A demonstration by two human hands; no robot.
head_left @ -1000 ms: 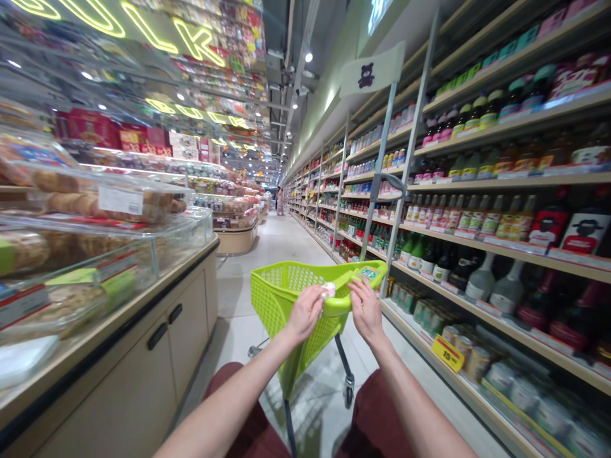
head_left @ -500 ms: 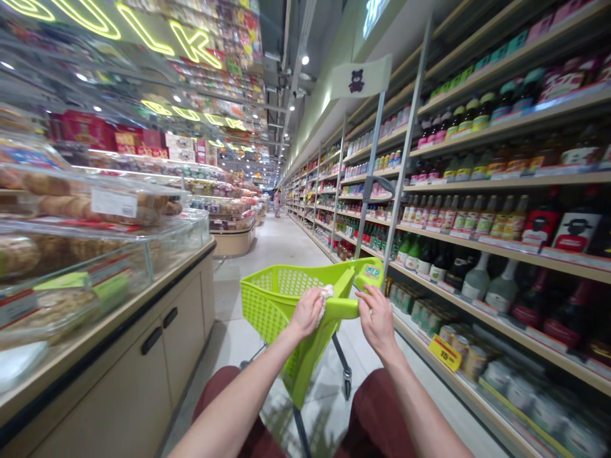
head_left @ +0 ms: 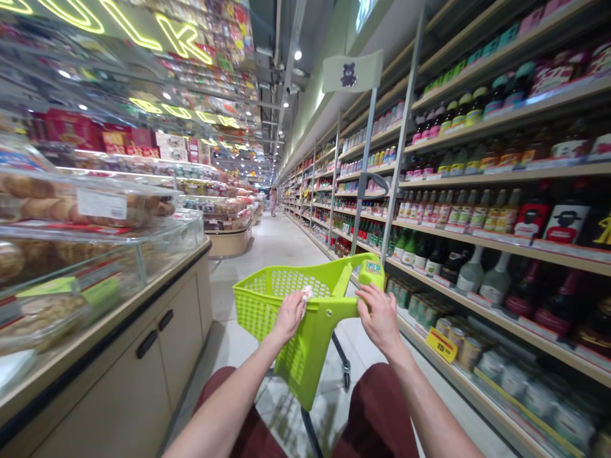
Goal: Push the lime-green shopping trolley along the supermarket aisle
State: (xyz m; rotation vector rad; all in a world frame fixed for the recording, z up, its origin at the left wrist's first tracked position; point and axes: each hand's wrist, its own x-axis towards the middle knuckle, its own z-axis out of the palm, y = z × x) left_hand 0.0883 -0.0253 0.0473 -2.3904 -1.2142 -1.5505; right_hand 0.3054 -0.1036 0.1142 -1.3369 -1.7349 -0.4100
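Observation:
A lime-green plastic shopping cart stands in the aisle just ahead of me, its basket showing nothing inside. My left hand is closed on the left part of the cart's handle bar, with a small white crumpled paper pinched against it. Closed round the right part of the same bar is my right hand, just below a small label block at the handle's end.
Long shelves of bottles and jars run along the right. A bakery counter with glass cases and cabinet doors lines the left. A pole with a bear flag stands by the shelves. A person stands far down the aisle.
The cart has shifted left and slightly nearer in view. My left hand slid left along the handle; my right hand closed further round the bar.

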